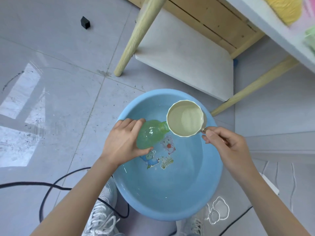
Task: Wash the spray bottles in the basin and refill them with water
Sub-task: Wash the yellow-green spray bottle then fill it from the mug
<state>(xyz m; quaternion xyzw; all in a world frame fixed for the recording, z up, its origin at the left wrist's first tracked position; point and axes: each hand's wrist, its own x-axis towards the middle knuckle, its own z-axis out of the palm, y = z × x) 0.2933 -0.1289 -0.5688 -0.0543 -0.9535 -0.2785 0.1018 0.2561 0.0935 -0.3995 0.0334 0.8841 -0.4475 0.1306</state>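
A blue basin (pixel 129 198) with water and cartoon prints on its bottom stands on the floor between my feet. My left hand (pixel 122 142) grips a translucent green spray bottle (pixel 150 133) without its spray head, tilted over the basin with its neck pointing right. My right hand (pixel 226 145) pinches the handle of a cream-coloured scoop (pixel 185 118) holding water. The scoop's rim sits right at the bottle's open neck, above the far side of the basin.
A wooden-legged table (pixel 134 36) with a white lower shelf (pixel 187 53) stands just behind the basin. Black cables (pixel 51 186) run over the tiled floor at left and right. A small black block (pixel 85 23) lies far left. My white sneakers (pixel 102 213) flank the basin's near rim.
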